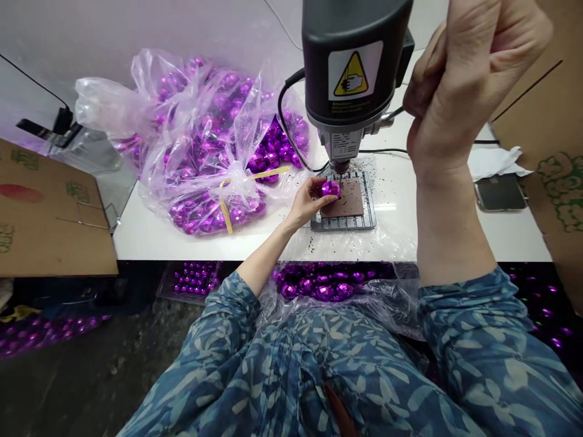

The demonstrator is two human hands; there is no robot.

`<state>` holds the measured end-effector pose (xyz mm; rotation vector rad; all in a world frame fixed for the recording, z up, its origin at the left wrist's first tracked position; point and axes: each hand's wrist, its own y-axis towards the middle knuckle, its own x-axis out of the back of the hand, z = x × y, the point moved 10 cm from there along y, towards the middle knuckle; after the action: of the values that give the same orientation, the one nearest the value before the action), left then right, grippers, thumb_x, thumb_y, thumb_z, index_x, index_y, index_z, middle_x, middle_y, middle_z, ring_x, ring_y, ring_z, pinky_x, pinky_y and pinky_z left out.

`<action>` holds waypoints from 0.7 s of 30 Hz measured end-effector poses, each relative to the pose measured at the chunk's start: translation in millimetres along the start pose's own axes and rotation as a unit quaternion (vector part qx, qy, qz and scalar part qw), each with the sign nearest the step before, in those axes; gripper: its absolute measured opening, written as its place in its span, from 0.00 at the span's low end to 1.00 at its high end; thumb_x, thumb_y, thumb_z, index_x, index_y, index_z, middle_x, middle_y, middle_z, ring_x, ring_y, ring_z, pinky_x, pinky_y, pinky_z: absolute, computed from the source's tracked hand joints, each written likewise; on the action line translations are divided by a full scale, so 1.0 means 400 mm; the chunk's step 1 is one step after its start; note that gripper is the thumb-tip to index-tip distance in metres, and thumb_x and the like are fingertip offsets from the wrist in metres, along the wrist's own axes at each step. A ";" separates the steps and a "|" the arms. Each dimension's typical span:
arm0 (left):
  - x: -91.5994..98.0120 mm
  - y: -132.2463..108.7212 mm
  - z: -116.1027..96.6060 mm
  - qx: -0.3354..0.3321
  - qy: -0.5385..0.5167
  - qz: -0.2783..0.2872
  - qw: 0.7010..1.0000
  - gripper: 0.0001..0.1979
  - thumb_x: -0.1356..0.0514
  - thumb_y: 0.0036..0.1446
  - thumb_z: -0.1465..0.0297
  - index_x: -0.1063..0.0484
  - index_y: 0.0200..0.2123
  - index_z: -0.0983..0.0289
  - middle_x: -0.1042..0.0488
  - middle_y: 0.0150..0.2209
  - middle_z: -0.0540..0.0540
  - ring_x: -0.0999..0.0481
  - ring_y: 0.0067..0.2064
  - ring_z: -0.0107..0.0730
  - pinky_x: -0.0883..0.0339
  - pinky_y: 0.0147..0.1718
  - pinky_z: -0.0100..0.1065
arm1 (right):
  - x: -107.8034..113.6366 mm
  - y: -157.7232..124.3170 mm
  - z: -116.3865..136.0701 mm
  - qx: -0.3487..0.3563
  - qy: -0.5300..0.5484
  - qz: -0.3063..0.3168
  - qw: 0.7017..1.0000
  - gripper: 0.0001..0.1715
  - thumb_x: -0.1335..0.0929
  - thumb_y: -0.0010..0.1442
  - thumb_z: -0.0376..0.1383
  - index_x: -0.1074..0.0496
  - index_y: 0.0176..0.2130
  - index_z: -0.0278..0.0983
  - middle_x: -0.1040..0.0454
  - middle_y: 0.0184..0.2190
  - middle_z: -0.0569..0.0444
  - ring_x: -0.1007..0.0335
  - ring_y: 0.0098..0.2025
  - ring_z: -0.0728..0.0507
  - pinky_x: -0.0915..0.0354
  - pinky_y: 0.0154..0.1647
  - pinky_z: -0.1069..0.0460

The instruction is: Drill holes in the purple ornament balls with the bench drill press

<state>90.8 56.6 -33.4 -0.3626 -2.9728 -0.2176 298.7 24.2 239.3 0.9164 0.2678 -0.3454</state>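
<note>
Purple ball (330,189) sits by the drill's tip, over the left part of a brown board (350,205). Left to right from the edge: cardboard box (50,212), then a large clear bag (107,103) on the white worktop (396,233), tied with yellow ribbon (271,173) and full of similar balls. Left hand (306,205) comes next, fingers closed on the purple ball; cannot tell whether ball and tip touch. Below the worktop edge, more balls (325,291) lie in clear plastic by the lap. Drill (355,36) stands over board and metal plate (344,225), dark specks scattered around. Right hand (473,91) is raised, fingers curled tight, apparently around the drill's lever (397,112). Far right, phone (501,194) partly under white tissue (496,162).

Progress, my reading: one ball midway, positioned and held, no hole visible on its showing side. Plenty of others in the bags; which are finished and which remain, cannot tell.
</note>
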 end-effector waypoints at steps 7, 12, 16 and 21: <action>-0.019 0.007 -0.022 0.019 0.014 -0.023 0.999 0.26 0.21 0.52 0.63 0.20 0.52 0.62 0.17 0.50 0.58 0.19 0.51 0.42 0.26 0.57 0.46 | -0.002 0.004 0.003 0.033 -0.020 -0.011 0.999 0.43 0.33 0.50 0.65 0.59 0.22 0.37 0.54 0.11 0.65 0.53 0.13 0.61 0.55 0.20 0.56; -0.021 -0.011 -0.024 0.024 0.025 -0.083 0.996 0.31 0.17 0.43 0.69 0.22 0.50 0.58 0.20 0.47 0.55 0.22 0.52 0.45 0.28 0.58 0.48 | 0.000 0.011 -0.006 0.066 -0.027 -0.011 0.997 0.46 0.36 0.51 0.71 0.60 0.23 0.37 0.55 0.12 0.65 0.55 0.13 0.61 0.56 0.20 0.56; -0.053 -0.025 -0.027 0.013 0.050 -0.091 0.994 0.27 0.18 0.47 0.69 0.24 0.48 0.58 0.23 0.48 0.57 0.25 0.58 0.51 0.31 0.63 0.55 | 0.004 0.011 -0.006 0.073 -0.020 -0.018 0.997 0.45 0.35 0.51 0.70 0.60 0.24 0.37 0.54 0.11 0.66 0.55 0.12 0.60 0.53 0.21 0.56; -0.086 -0.029 -0.023 -0.007 0.032 -0.076 0.997 0.27 0.21 0.52 0.66 0.25 0.53 0.55 0.25 0.55 0.58 0.30 0.66 0.51 0.38 0.70 0.58 | 0.001 0.011 -0.006 0.065 -0.011 -0.014 0.998 0.40 0.34 0.53 0.66 0.57 0.24 0.39 0.55 0.11 0.67 0.54 0.12 0.59 0.48 0.24 0.55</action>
<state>122.1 36.3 -31.4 -0.1284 -2.9385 -0.2610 300.8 28.4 240.9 1.0374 0.2399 -0.4024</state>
